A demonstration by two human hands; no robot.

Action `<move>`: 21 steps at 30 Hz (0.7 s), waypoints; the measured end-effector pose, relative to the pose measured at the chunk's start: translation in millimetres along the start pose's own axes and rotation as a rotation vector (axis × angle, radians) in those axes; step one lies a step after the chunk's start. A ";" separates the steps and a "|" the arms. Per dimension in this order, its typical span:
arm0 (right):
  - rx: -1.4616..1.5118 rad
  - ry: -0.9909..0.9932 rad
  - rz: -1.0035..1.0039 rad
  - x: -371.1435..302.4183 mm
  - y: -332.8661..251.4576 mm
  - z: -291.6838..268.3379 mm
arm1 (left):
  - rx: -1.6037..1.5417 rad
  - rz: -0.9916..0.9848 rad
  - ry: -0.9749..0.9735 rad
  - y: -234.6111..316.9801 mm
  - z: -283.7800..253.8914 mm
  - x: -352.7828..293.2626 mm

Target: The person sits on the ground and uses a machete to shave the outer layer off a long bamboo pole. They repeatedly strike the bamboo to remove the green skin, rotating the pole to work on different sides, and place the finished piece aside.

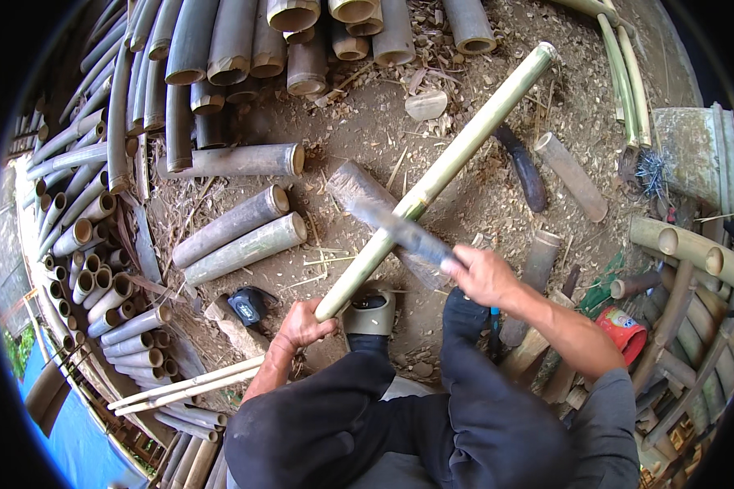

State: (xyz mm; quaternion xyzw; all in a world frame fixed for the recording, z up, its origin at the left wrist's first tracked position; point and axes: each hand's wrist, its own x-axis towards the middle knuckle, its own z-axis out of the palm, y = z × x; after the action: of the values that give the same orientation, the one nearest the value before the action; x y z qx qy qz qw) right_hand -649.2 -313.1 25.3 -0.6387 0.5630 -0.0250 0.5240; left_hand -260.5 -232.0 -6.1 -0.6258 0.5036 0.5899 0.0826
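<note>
A long pale-green bamboo pole slants up to the right from near my feet. Its near end is gripped in my left hand, fingers closed round it. My right hand is closed on the handle of a machete, whose blade is smeared by motion and lies across the pole near its middle. Whether the blade touches the pole I cannot tell. Beneath the pole, a worn piece of wood lies on the ground, partly covered by pole and blade.
Stacked bamboo tubes fill the far left and left side. Loose tubes lie left of the pole, near a black tape measure. A dark curved object, a grey bucket and a red container are at right.
</note>
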 end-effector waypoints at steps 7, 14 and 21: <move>-0.070 -0.165 0.007 -8.9 3.6 4.5 | 0.128 -0.002 -0.082 -0.9 -8.3 7.4; 0.240 0.189 0.238 10.2 4.1 -16.7 | 0.157 0.086 0.261 23.7 16.5 -8.4; 0.437 0.328 0.284 15.4 10.2 -28.0 | 0.195 0.194 0.196 12.8 8.1 0.5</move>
State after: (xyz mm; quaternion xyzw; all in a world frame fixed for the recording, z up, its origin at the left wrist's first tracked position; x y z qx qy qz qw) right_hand -668.1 -340.6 22.2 -0.4133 0.7050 -0.1748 0.5492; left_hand -275.2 -232.7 -2.6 -0.6179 0.6219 0.4797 0.0360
